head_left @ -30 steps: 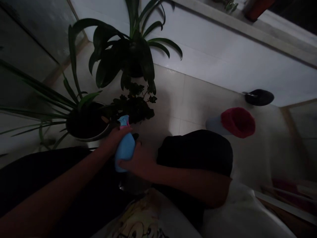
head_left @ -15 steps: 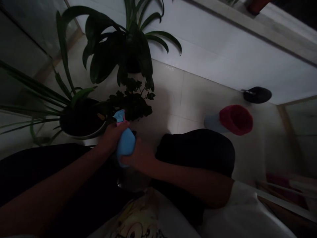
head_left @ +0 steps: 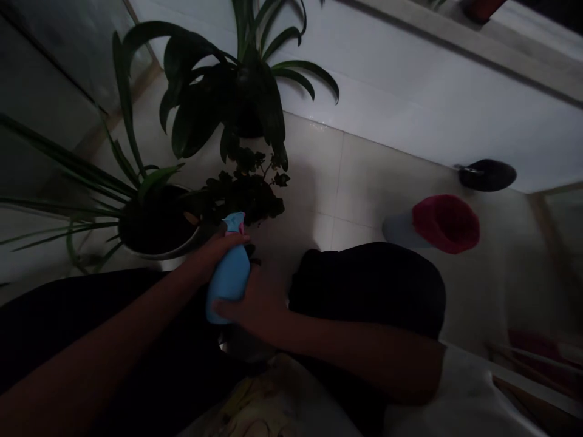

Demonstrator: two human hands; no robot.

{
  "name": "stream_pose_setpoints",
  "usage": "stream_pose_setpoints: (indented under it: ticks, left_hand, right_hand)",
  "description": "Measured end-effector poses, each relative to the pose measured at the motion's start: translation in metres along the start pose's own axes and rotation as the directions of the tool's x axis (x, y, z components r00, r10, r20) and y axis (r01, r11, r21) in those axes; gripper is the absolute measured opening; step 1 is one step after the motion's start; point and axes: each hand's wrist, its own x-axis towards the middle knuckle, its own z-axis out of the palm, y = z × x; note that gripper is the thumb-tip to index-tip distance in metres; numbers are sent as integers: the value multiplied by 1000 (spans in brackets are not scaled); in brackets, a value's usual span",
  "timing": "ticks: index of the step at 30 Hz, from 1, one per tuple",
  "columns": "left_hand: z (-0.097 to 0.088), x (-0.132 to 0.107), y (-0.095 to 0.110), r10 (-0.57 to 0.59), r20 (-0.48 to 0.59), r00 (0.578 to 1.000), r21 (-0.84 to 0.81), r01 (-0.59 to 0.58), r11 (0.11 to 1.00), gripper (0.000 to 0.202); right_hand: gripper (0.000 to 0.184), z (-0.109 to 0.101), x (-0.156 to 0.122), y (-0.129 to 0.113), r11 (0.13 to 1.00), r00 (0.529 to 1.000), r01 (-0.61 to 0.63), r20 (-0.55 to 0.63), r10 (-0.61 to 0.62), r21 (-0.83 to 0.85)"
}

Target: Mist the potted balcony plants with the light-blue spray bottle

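- 2 hands on 1 blue spray bottle [head_left: 230, 276], held tilted in front of me between my legs, spray head [head_left: 234, 221] at the end away from me.
- Left hand [head_left: 216, 252]: fingers curled close round the neck, just under the spray head. Can't tell if any finger sits on the trigger.
- Right hand [head_left: 262, 297]: wrapped round the lower body, thumb across the near face. Remaining fingers hidden behind it, so can't tell how tight.
- Bottle top is right beside the small leafy plant [head_left: 241, 191] and the pot [head_left: 168, 254] with long leaves. Pushing further out could snag stems or knock the rim.
- If my 2 hands twist opposite ways, the head could loosen and leak. Can't see the thread or the liquid level.
- Loose lower grip plus a wet surface = bottle slides base-first into my lap. Haven't confirmed it's wet.
- Light's poor. Can't tell which way the nozzle faces, so an accidental squeeze could spray the wrong spot.
- Bin [head_left: 396, 230] with red liner [head_left: 449, 224] is past my right knee [head_left: 368, 282], well apart. Low risk unless that leg swings out.
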Motion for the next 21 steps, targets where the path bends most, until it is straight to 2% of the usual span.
stream_pose_setpoints:
  ticks: [6,14,18,21]
  left_hand:
    - [-7,-3,-9,157,-133,979,9,-157,988,33]
    - [-13,-11,-1,223,-187,957,6,-226,974,43]
    - [-21,-7,-1,182,-111,977,-9,-184,983,46]
    - [-25,-5,-3,129,-51,990,1,-129,992,41]
  right_hand:
    - [71,-7,5,-8,1000,999,-25,43,25,4]
    - [69,-3,10,-16,994,999,25,-37,-29,-104]
    - [72,3,8,-21,999,999,-20,45,21,-29]
    - [75,10,4,-22,997,994,-51,97,45,58]
